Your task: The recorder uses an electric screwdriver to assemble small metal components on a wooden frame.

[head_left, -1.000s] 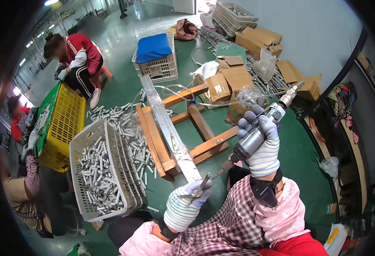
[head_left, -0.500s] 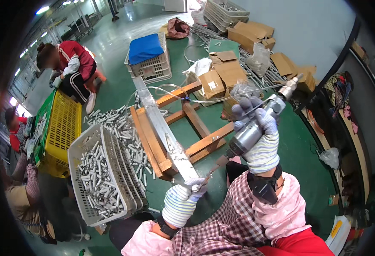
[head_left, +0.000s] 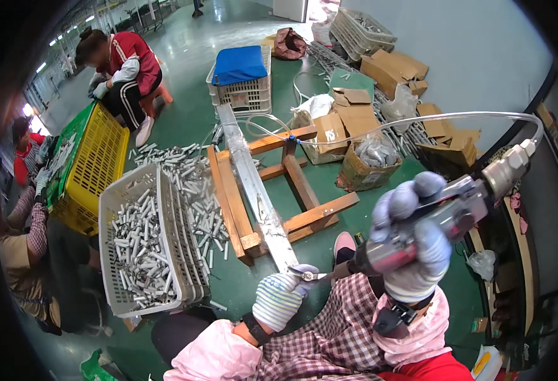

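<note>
While gripping drill (head_left: 387, 255) in right hand (head_left: 428, 251) and metal piece (head_left: 307, 275) in left hand (head_left: 279, 300) at six o'clock, could skid off. Might follow from tilting.

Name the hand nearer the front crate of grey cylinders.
Left. The left hand is right of the crate, not touching; the right hand, around the power tool, is farther right.

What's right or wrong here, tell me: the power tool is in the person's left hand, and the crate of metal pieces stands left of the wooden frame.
The hand is wrong: the head view shows the power tool in the right hand, not the left hand. The crate of metal pieces does stand left of the wooden frame.
</note>
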Tool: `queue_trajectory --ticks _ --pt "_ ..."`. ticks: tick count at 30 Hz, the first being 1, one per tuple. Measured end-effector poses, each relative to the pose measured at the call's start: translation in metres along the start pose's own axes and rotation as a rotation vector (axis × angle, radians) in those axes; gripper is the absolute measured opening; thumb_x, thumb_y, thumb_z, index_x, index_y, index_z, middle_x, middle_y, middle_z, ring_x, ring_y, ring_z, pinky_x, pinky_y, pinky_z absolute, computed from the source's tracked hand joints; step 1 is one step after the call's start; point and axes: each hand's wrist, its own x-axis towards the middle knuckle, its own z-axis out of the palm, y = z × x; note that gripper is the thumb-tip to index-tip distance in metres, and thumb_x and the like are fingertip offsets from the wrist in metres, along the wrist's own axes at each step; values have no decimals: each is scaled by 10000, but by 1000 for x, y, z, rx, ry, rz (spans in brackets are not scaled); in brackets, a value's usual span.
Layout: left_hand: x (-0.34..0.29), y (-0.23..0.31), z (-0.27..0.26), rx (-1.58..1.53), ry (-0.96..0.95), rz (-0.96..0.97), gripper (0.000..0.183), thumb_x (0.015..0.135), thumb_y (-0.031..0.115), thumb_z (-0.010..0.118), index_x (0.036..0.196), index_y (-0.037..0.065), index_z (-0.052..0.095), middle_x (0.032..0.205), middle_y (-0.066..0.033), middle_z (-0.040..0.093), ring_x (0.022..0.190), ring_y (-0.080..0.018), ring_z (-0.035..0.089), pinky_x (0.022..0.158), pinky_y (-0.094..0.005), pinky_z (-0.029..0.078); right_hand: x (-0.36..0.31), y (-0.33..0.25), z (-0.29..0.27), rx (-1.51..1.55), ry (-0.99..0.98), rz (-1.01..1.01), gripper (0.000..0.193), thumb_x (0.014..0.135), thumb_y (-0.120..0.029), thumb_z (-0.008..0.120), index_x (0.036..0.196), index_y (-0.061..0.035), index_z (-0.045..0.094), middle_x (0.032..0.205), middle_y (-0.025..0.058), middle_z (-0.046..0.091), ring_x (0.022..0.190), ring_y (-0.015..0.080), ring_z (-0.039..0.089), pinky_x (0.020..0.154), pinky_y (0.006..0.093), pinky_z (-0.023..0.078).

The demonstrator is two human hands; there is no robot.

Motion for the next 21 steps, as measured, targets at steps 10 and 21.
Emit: queue_trajectory --ticks 10,21 --pt "0 -1 -6 267 18 148 236 862 253 591 1026 107 675 596 -101 577 537 -248 583 516 -366 458 -12 16 17 -277 56 44 550 715 -188 817 1153 -82 501 913 91 597 793 248 606 646 376 540" --pt "-1 -11 -4 159 -8 86 240 852 236 600 992 50 658 614 -122 592 539 -260 595 500 -369 461 -12 25 14 -278 61 95 510 721 -173 812 1117 -75 506 896 95 595 797 251 611 659 369 544"
